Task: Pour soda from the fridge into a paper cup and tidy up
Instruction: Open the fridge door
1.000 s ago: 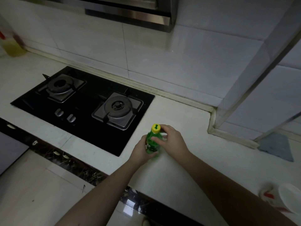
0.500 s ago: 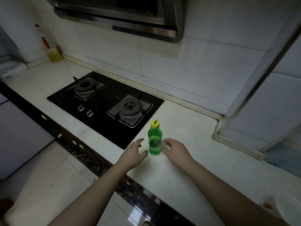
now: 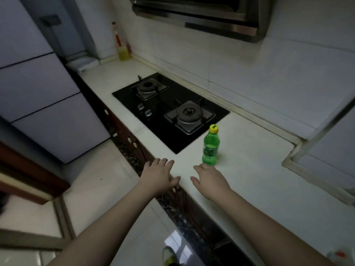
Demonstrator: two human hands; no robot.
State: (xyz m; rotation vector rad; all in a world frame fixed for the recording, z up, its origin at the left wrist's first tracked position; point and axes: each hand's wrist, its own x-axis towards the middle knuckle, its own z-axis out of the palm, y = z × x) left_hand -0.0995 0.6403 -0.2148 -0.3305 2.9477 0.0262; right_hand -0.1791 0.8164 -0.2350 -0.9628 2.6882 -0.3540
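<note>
Both hands are hovering with nothing in them: the left hand (image 3: 158, 176) is spreading its fingers over the front edge of the worktop (image 3: 269, 189), and the right hand (image 3: 210, 179) is hanging just beside it, fingers loosely straight, thumb pointing inward. Neither is touching the green soda bottle (image 3: 210, 148), though the right hand's fingertips are sitting very near its base.

That bottle is standing upright near the front edge of the worktop, just off the near right corner of the black gas hob (image 3: 171, 112), with its yellow cap (image 3: 213, 129) screwed on. Liquid is filling it only to about the shoulder, so it is likely feeling fairly light and a little top-empty; a thin plastic wall of this kind is probably giving under a hard squeeze. Its surface may be damp and slick if it is coming cold from the fridge, though no droplets are showing. My judgement is that the labelled waist is offering the surest hold for one hand, fingers wrapping round it, while the other hand is taking the cap by its ribbed edge. Standing so close to the edge, it is tipping easily if knocked.

A yellowish bottle (image 3: 123, 48) is standing at the far left corner by the wall.
</note>
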